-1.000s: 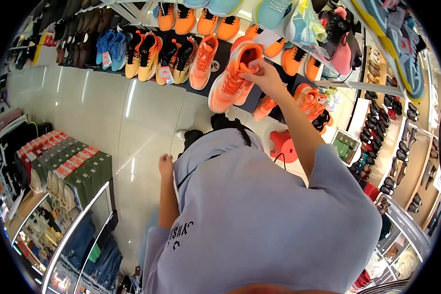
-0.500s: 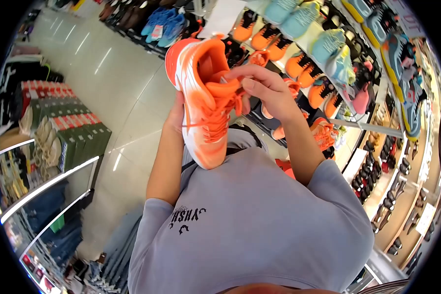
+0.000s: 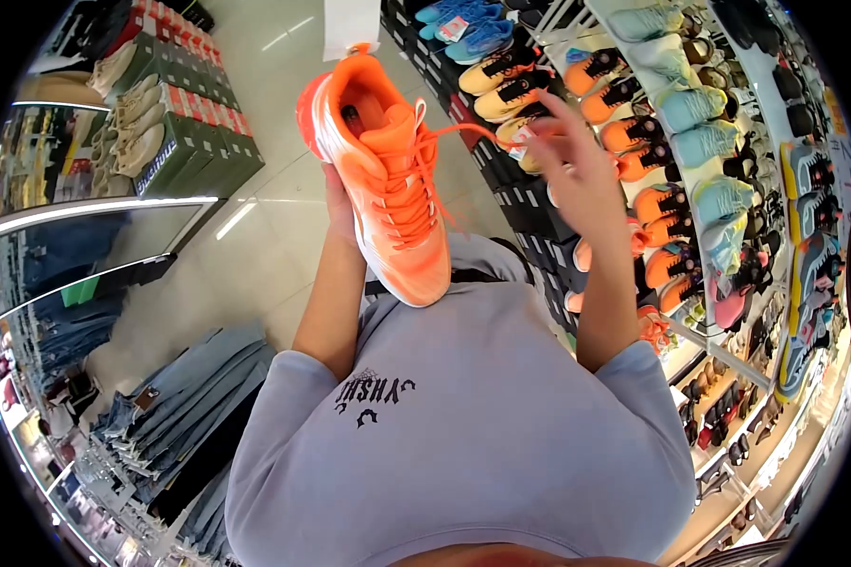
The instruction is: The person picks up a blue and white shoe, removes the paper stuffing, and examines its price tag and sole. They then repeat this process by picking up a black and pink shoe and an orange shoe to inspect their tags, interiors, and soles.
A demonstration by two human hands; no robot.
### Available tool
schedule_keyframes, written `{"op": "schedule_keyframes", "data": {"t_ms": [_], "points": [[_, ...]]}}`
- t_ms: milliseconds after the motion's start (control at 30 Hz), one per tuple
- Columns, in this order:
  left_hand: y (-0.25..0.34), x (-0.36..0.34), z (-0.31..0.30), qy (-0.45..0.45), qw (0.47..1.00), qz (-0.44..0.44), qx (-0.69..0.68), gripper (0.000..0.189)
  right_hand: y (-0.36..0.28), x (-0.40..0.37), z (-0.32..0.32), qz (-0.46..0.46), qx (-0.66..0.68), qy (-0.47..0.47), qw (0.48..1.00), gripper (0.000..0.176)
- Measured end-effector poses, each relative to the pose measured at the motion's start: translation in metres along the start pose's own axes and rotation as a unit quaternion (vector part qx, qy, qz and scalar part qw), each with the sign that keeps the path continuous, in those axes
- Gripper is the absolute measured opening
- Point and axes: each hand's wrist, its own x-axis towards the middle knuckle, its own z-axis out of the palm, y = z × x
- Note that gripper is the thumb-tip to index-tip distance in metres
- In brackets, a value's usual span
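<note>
My left hand (image 3: 338, 203) holds an orange and white sports shoe (image 3: 388, 189) from its left side and underneath. The shoe's opening faces up and its toe points toward my shirt. An orange shoelace (image 3: 473, 127) stretches from the shoe's lacing to the fingers of my right hand (image 3: 581, 170), which is raised to the right of the shoe and blurred. Its thumb and fingers are around the lace end, with the index finger held up.
Shoe racks (image 3: 676, 189) with rows of shoes run along the right. Stacked shoe boxes (image 3: 203, 142) stand at upper left, above a glass-fronted display (image 3: 95, 208). Folded jeans (image 3: 194, 397) hang at lower left. A white card (image 3: 352, 28) is beyond the shoe.
My right hand has moved away from the shoe's tongue to the right, drawing the lace out. The view has turned, and the shoe has tilted slightly.
</note>
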Motion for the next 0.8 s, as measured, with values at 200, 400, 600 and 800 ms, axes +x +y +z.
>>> {"op": "schedule_keyframes", "data": {"t_ms": [200,400,600,800], "points": [[0.04,-0.012,0.003,-0.009,0.999,0.027,0.02,0.096,-0.035,0.008,0.063,-0.229,-0.02,0.053,0.972,0.036],[0.049,-0.012,0.014,-0.019,0.998,0.027,0.048,0.091,-0.031,0.029,0.083,-0.252,0.016,-0.005,0.968,0.032],[0.055,0.016,0.015,-0.006,0.993,0.075,0.096,0.081,-0.023,0.029,0.078,-0.19,0.169,-0.085,0.963,0.015],[0.097,0.053,-0.006,0.158,0.953,0.202,0.159,0.078,-0.001,0.07,0.028,-0.216,0.431,-0.366,0.796,0.02]]}}
